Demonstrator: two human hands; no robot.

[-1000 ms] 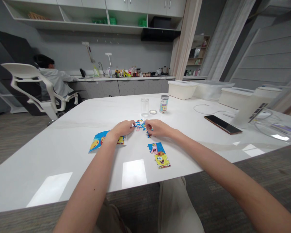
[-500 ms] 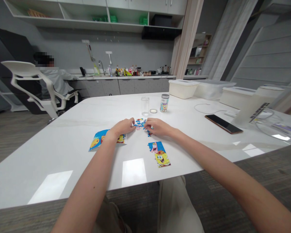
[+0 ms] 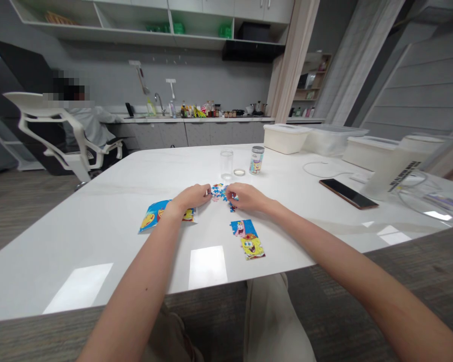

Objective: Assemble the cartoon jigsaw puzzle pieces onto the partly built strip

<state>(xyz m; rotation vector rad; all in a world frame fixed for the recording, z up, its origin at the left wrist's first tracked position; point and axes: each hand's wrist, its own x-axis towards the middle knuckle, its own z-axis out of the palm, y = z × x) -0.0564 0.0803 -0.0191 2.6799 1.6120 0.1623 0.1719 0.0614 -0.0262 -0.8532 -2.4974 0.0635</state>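
Loose jigsaw puzzle pieces [image 3: 218,191], mostly blue, lie in a small heap on the white table [image 3: 109,221]. At the heap's left edge is my left hand [image 3: 195,196], thumb and fingertips drawn together; whatever they pinch is too small to make out. My right hand [image 3: 246,196] reaches in from the right, its fingers curled and pinching at a puzzle piece that they mostly hide. A joined puzzle section [image 3: 249,240] with a pink and a yellow cartoon figure lies nearer to me. Beneath my left wrist a creased picture sheet [image 3: 156,215] is partly covered.
Behind the heap stand a clear jar [image 3: 226,165], a ring-like lid [image 3: 239,172] and a cartoon-printed canister [image 3: 256,160]. To the right are a phone [image 3: 348,193], a white bottle [image 3: 411,163], cables and storage boxes [image 3: 286,138]. A person sits on a white chair [image 3: 41,113] far left.
Both hands stay at the heap, with only slight finger movement. The right fingers have curled a little at the heap's right side. The joined section and the sheet have not moved.
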